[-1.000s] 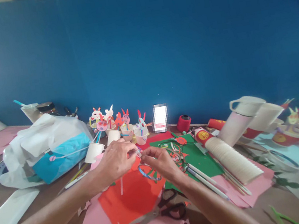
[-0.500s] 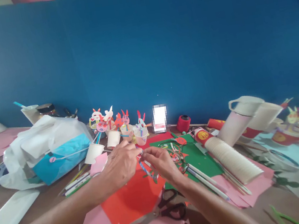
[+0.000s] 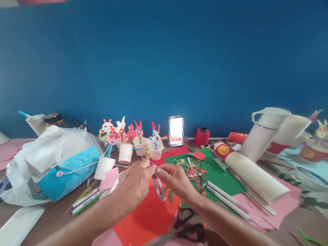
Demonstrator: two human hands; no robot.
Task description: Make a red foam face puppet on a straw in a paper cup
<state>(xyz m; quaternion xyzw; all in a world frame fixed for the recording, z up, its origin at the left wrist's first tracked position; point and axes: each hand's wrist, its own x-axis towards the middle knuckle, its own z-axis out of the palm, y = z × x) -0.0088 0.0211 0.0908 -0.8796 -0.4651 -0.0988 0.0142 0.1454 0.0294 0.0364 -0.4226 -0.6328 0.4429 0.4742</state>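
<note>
With fine fingertip work seemingly in hand above the orange-red paper, the right hand pinches the looped blue-and-white strip, the left hand curls narrowly beside it, its grip unclear, and further handling calls for light pressure.

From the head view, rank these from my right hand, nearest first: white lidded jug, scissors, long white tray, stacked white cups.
From the right hand:
1. Scissors, just below it
2. Stacked white cups, to the right
3. White lidded jug, right, beyond the cups
4. Long white tray, far left
</note>
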